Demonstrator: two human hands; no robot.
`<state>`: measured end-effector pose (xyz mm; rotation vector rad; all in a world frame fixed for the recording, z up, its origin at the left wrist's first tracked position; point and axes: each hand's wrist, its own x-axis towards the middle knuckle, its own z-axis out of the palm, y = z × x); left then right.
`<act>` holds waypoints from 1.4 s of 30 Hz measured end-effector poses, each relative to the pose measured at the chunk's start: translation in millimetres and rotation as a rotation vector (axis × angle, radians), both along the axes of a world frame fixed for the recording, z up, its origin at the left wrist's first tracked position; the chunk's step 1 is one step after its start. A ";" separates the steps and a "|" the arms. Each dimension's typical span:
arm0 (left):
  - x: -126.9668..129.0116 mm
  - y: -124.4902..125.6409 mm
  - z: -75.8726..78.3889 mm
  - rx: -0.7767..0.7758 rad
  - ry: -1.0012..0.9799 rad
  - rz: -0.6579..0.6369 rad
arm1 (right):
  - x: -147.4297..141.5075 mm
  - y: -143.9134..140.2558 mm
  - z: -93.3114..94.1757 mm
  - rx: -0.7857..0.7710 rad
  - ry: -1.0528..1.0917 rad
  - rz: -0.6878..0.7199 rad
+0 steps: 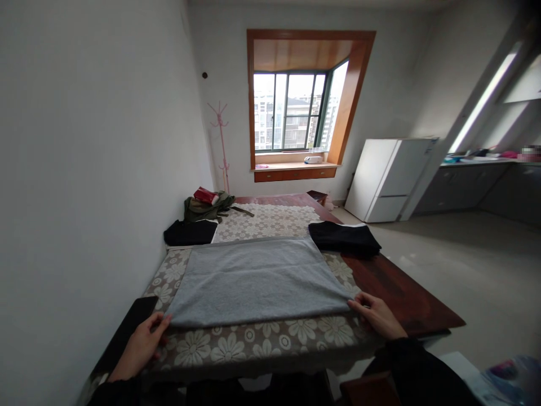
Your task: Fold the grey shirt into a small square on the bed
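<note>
- Table (406, 293): a dark wooden top, carrying a lace cloth (262, 344) with a daisy pattern that is covering most of its near and middle part; the right strip of wood is showing bare.
- Grey towel (257, 282): lying flat on the lace cloth at the near end of the table, spread wide and smooth, near edge running almost parallel to the table edge. It appears doubled over, since the near edge is looking thick and rounded; judged as partly folded, with further folds left to make.
- Black folded garment (344, 238): sitting just beyond the towel's far right corner, already folded, partly on the cloth and partly on bare wood.
- Second black garment (190, 232): sitting past the far left corner, also folded; judged as finished.
- Green bundle (207, 207) with a red item (205, 195) on top: lying at the far left, unfolded.
- Left hand (141, 347): pinching the towel's near left corner, fingertips on the fabric.
- Right hand (377, 316): gripping the near right corner, fingers curled onto the edge.
- Both corners are resting low on the cloth, not lifted.
</note>
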<state>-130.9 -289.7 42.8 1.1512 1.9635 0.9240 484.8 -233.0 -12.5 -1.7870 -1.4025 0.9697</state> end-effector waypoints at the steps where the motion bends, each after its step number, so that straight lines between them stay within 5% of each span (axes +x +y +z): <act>1: 1.0 -0.1 0.9 0.007 -0.020 -0.007 | 0.4 -0.4 -1.0 -0.009 0.008 0.000; 10: 0.5 7.3 -6.4 0.027 -0.022 0.052 | -14.4 6.4 8.2 0.116 -0.110 -0.059; 16: -5.0 -8.7 -11.7 0.089 -0.027 0.071 | -2.0 -11.0 10.5 0.002 0.064 -0.033; 20: -21.8 -40.8 -24.4 0.006 0.052 -0.048 | 17.1 -37.6 4.3 0.046 -0.164 0.054; 23: -21.8 -51.6 -12.8 -0.017 0.286 -0.060 | 15.1 -42.9 14.7 0.135 -0.405 0.087; 26: 7.0 -32.3 10.2 0.105 0.500 -0.085 | -19.2 -24.3 37.6 0.278 -0.553 0.069; 28: 38.5 -5.7 17.0 0.223 0.571 -0.218 | -55.7 -1.8 48.6 0.386 -0.567 0.234; 32: 89.6 44.7 -5.7 0.144 0.799 -0.500 | -112.2 42.1 33.4 0.444 -0.737 0.478; 37: 82.3 59.5 -40.7 0.090 0.991 -0.439 | -105.7 57.8 -10.8 0.261 -0.942 0.374; 42: 74.7 57.0 -29.3 0.071 0.989 -0.454 | -101.1 58.9 3.5 0.097 -0.923 0.412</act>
